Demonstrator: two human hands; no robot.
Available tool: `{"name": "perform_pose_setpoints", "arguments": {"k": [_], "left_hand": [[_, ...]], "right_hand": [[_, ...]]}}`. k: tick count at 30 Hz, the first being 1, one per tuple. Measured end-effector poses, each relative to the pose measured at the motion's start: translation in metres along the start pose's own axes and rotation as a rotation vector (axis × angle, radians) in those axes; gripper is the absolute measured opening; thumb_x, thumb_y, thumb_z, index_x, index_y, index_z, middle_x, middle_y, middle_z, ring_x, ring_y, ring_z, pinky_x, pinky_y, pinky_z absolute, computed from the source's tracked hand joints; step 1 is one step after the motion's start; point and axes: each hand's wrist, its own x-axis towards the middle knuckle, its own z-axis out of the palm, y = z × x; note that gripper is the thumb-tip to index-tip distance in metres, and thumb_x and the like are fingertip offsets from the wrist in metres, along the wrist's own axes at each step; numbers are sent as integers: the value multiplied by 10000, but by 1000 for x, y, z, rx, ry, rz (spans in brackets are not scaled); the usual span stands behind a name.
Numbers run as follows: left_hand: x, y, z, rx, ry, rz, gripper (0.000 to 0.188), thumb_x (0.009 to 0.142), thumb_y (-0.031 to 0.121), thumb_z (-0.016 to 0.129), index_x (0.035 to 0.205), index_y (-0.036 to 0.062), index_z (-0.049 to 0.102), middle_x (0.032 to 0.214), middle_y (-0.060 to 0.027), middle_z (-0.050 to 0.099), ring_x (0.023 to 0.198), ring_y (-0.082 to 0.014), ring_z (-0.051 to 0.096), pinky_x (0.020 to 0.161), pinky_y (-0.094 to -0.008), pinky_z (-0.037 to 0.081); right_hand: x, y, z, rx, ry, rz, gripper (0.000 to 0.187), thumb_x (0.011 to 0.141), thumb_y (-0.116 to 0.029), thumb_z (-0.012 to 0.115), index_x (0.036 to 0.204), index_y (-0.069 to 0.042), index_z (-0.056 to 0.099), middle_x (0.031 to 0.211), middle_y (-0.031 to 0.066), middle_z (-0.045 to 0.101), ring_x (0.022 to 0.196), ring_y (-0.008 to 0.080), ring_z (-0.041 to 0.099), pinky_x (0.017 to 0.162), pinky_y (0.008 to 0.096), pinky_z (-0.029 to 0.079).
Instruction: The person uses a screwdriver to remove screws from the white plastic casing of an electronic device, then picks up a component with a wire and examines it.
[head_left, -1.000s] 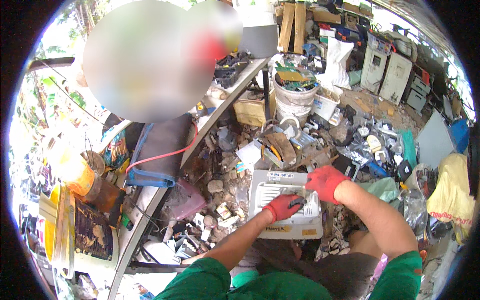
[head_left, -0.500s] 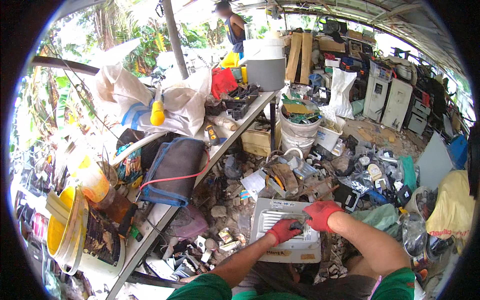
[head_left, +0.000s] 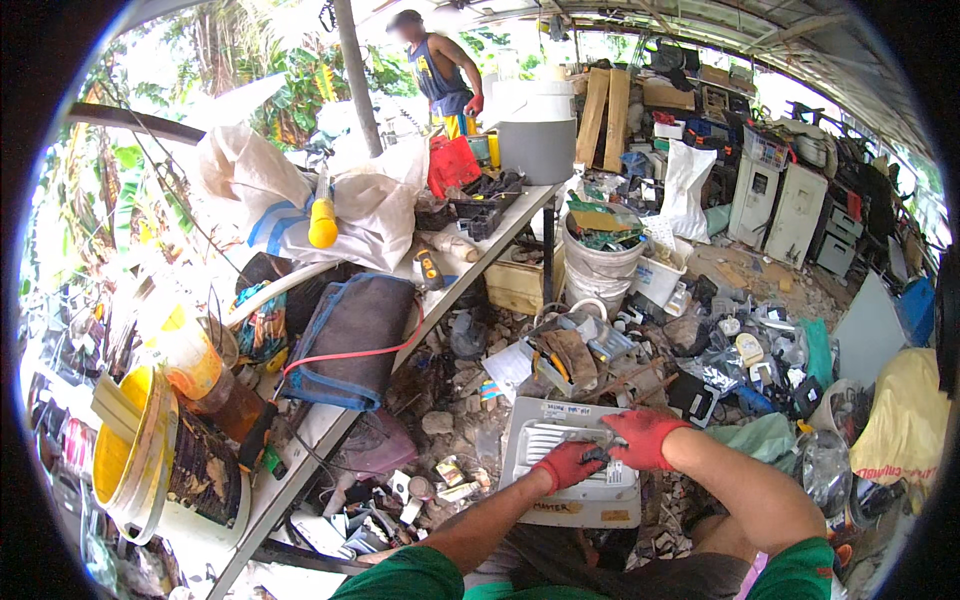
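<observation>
Both my hands wear red gloves and work close together above a pale grey plastic tray-like case (head_left: 522, 430) with a ribbed inner face. My left hand (head_left: 568, 465) is closed around a small dark piece (head_left: 597, 454), whose kind I cannot make out. Just right of it, my right hand (head_left: 648, 436) has its fingers bent and pressed together against the upper side of that piece. Whether those fingers grip anything else is hidden. The grey case lies near my knees, with tape labels on its near edge.
A long bench (head_left: 325, 437) runs along the left, bearing a folded dark mat (head_left: 350, 340), a yellow-stained bucket (head_left: 130, 450) and a grey drum (head_left: 537, 140). Scrap covers the ground around a white bucket (head_left: 600, 275). A person (head_left: 445, 75) stands behind the bench.
My right hand has shifted slightly down and closer to the left one over the dark piece. The person behind the bench has moved left and turned, showing a red-gloved hand.
</observation>
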Motion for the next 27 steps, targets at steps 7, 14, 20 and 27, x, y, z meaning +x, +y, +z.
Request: {"name": "perform_pose_setpoints", "arguments": {"k": [7,14,20,27], "left_hand": [[11,24,-6,21,2,-24,464,867,406,631,1112,13,619,1101,-229,640,1059,-393,594,919,-431,471],[-2,9,-5,57,37,-74,449,864,400,646,1150,54,621,1109,-229,636,1073,-388,588,931,-430,468],[3,0,7,86,42,-12,400,868,364,646,1136,70,612,1115,-197,632,1062,-399,580,927,-438,468],[3,-9,12,107,62,155,400,851,301,653,1171,70,588,1141,-198,623,1095,-388,567,964,-437,454]], "right_hand": [[29,38,10,-492,-170,230,259,808,-224,633,1021,-99,711,1089,146,681,1002,324,662,834,409,539],[20,-44,-39,-473,-274,201,258,860,-230,558,1012,-88,712,1019,156,704,954,293,688,773,417,556],[7,-22,-30,31,-162,250,471,839,-403,569,1170,-71,615,1100,222,650,1047,397,609,918,456,484],[8,-14,-11,62,-79,125,421,816,-224,572,1210,-75,567,1078,232,646,1036,405,606,874,463,494]]}}
